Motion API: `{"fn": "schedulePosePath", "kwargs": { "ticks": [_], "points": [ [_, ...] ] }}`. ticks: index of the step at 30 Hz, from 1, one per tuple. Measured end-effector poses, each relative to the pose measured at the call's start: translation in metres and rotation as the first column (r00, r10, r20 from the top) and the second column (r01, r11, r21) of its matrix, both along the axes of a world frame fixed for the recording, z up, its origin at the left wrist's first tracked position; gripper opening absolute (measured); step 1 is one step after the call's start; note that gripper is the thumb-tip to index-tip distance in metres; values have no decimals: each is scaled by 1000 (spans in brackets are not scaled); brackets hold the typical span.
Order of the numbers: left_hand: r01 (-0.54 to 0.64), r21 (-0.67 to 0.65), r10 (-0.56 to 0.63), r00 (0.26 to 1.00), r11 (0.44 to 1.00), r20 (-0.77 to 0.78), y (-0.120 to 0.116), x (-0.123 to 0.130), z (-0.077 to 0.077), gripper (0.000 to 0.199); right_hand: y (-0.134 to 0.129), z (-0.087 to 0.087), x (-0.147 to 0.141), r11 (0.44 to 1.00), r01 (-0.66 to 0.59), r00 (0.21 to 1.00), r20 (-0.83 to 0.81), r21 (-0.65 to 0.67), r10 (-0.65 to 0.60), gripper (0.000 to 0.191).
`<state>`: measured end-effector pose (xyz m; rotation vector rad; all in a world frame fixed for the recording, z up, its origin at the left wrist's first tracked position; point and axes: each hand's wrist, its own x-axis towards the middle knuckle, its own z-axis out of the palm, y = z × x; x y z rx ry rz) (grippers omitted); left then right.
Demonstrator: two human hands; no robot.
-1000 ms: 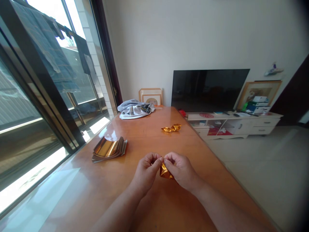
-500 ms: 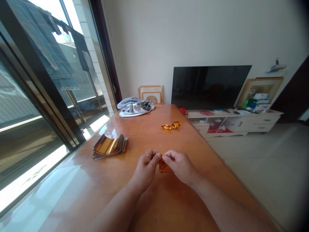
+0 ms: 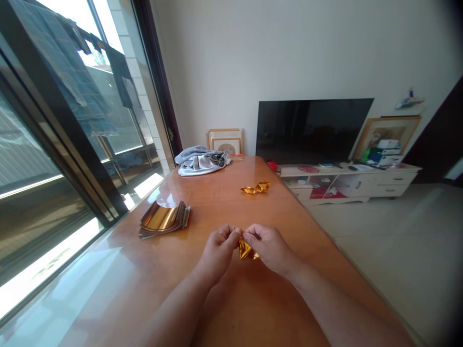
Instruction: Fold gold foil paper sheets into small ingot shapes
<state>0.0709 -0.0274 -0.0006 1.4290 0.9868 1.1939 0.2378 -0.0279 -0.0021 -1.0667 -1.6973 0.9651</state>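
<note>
A creased piece of gold foil paper point(image 3: 247, 250) hangs between my hands, just above the wooden table point(image 3: 289, 308). My left hand point(image 3: 219, 248) pinches its upper edge between thumb and fingers. Close beside it, my right hand point(image 3: 269, 248) pinches the same edge, and its fingers hide part of the foil. Farther along the table lie folded gold foil pieces point(image 3: 256, 188) with pointed ends. Left of my hands, a curved stack of gold foil sheets point(image 3: 164, 219) rests on the tabletop.
Grey and white cloth point(image 3: 202, 160) lies heaped at the table's far end, before framed pictures point(image 3: 226, 141). A sliding glass door point(image 3: 72, 120) runs along the left. A television point(image 3: 311, 131) stands on a white cabinet point(image 3: 369, 185) at the right.
The foil between my hands has turned from a flat, smooth-looking panel into a bent, brighter, creased shape. My hands have hardly moved and keep their pinch.
</note>
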Motion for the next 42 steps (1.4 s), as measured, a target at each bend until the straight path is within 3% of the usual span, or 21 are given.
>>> {"fn": "schedulePosePath", "kwargs": {
  "ticks": [7, 14, 18, 24, 26, 28, 30, 32, 34, 37, 40, 42],
  "points": [
    [-120, 54, 120, 993, 991, -10, 3, 2, -3, 37, 2, 1, 2, 997, -47, 997, -69, -66, 42, 37],
    [-239, 75, 239, 971, 968, 21, 8, -5, -4, 36, -1, 4, 3, 999, -37, 999, 21, -25, 37, 32],
    [-231, 41, 228, 971, 972, 66, 8, -3, -5, 35, 0, 3, 4, 1000, -13, 999, 43, -7, 14, 28],
    [-84, -152, 107, 983, 985, 151, 9, -7, -7, 41, 6, 0, 10, 1000, -21, 994, 108, -11, 22, 26],
    [-104, -198, 128, 985, 975, 113, 11, -11, -6, 43, 8, -1, 11, 1000, -11, 992, 127, -12, 12, 26],
    [-215, -158, 220, 975, 964, 15, 13, -16, -4, 43, 10, -2, 13, 1000, -4, 990, 143, -18, 6, 25],
    [-350, -14, 348, 935, 937, -72, 15, -19, -3, 40, 11, -3, 13, 1000, -5, 987, 160, -26, 9, 25],
    [-404, 154, 423, 898, 902, -119, 15, -21, -2, 34, 11, -4, 13, 1000, 0, 982, 187, -26, 5, 24],
    [-354, 268, 405, 899, 896, -167, 13, -18, -3, 29, 11, -5, 13, 1000, 3, 976, 217, -15, 0, 23],
    [-141, 352, 249, 926, 925, -282, 5, -10, -6, 25, 11, -6, 12, 999, -46, 978, 202, -13, 47, 23],
    [76, 361, 81, 913, 930, -401, 0, -2, -9, 22, 12, -8, 11, 996, -92, 982, 165, -4, 92, 21],
    [99, 330, 51, 908, 939, -415, 0, 1, -10, 20, 11, -8, 10, 996, -95, 983, 160, 1, 93, 20]
  ]
}}
